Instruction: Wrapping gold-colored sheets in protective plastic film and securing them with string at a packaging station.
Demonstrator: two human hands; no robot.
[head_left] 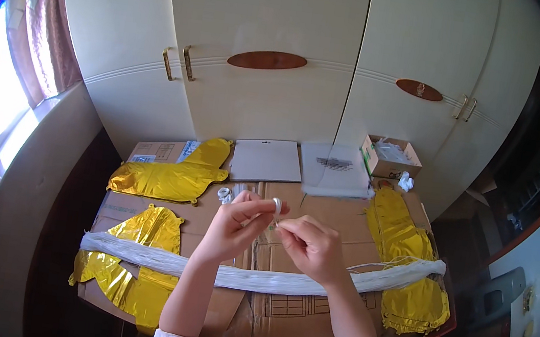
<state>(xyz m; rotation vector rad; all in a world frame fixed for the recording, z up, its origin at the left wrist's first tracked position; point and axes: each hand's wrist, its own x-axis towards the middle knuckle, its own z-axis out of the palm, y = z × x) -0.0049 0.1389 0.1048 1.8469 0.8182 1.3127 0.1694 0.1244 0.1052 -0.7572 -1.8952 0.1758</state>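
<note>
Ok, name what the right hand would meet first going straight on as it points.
The right hand would probably meet the white, ring-shaped loop on the left hand, though depth is unclear and a left finger might come first.

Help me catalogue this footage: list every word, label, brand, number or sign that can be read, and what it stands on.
No text is clear enough to quote.
Translucent plastic sheet: dark printed lines, too blurred.
Cardboard: print, labels and drawings, too small.
Open box: marks on its sides, too small.
Right oval plaque: markings, too small.
</note>
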